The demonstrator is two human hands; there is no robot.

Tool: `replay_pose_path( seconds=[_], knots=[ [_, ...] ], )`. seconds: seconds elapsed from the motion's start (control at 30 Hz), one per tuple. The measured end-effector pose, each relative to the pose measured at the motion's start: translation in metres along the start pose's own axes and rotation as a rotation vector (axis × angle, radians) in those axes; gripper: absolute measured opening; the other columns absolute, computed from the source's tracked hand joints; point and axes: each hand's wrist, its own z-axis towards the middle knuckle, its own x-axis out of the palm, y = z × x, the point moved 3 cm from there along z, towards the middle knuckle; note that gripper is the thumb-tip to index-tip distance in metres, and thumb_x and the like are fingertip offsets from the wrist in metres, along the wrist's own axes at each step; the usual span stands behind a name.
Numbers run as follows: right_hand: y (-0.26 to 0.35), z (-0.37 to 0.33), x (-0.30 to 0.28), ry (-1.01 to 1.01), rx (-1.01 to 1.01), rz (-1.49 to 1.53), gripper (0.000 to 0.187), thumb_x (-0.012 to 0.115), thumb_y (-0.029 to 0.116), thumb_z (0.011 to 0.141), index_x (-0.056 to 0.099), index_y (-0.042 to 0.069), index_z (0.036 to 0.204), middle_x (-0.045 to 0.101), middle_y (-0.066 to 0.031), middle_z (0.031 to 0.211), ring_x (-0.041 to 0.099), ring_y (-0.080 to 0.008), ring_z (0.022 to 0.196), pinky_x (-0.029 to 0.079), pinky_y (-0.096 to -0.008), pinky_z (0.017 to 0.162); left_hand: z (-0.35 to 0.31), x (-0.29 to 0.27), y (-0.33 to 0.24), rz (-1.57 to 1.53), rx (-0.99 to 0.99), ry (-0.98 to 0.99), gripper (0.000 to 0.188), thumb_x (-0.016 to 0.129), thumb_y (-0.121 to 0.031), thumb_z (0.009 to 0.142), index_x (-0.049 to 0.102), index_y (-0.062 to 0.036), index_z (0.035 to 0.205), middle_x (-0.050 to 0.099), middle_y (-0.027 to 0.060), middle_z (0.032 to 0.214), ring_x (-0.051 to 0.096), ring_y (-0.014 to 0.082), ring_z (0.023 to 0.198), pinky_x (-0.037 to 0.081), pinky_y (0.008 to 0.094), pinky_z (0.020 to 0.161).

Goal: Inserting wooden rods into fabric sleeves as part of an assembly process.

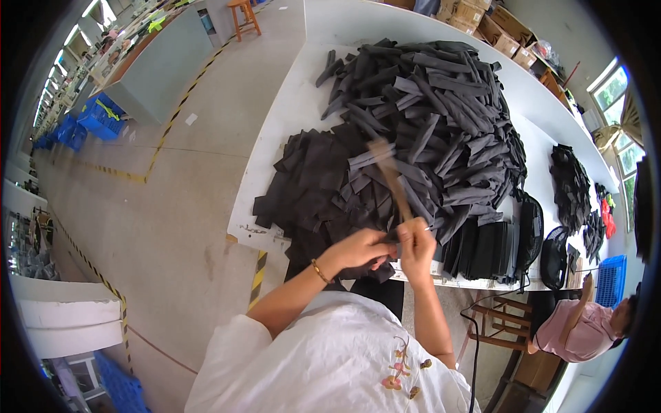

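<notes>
Strip: a dark fabric strip (392, 237) pinched between both hands at the table's near edge, head view.
Left hand (358, 249): fingers closed on the strip's end, at 9 o'clock of the right.
Right hand (417, 242): closed on the same strip, a blurred brown stick (390, 175) rising toward 11 o'clock.
Handling: likely light, limp, soft; best gripped at an end.
Surroundings: heaped strips pile (427, 124) at 12 o'clock on the white table (303, 103); another person (585, 327) at 4 o'clock.
</notes>
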Motion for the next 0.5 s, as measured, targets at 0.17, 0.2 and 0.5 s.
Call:
replay_pose_path(
  seconds=[0.17,0.2,0.5],
  knots=[
    [-0.007,0.018,-0.015,-0.243,-0.026,-0.021,0.020,0.050,0.015,0.100,0.053,0.002,0.085,0.039,0.0035,0.068,0.033,-0.0065,0.062,0.028,-0.0231,0.054,-0.001,0.032,0.002,-0.243,0.160,-0.049,0.035,0.042,-0.025,0.102,0.049,-0.0022,0.077,0.056,0.0066,0.067,0.054,0.0138,0.057,0.047,0.0282,0.059],
    [-0.008,0.019,-0.019,-0.296,0.000,0.006,0.022,0.049,0.018,0.101,0.054,0.002,0.086,0.042,0.0052,0.069,0.034,-0.0044,0.063,0.028,-0.0220,0.054,0.000,0.035,0.007,-0.272,0.152,-0.021,0.033,0.038,-0.024,0.103,0.045,-0.0041,0.077,0.056,0.0076,0.067,0.056,0.0143,0.058,0.047,0.0283,0.060],
    [-0.031,0.119,-0.145,-0.860,0.163,0.259,0.029,0.053,0.030,0.100,0.059,0.007,0.083,0.042,0.0038,0.061,0.038,-0.0046,0.050,0.029,-0.0208,0.045,-0.023,0.012,0.026,0.149,0.211,-0.179,0.028,0.043,-0.011,0.094,0.053,-0.0006,0.071,0.059,0.0074,0.070,0.060,0.0157,0.064,0.047,0.0270,0.064]
  ],
)
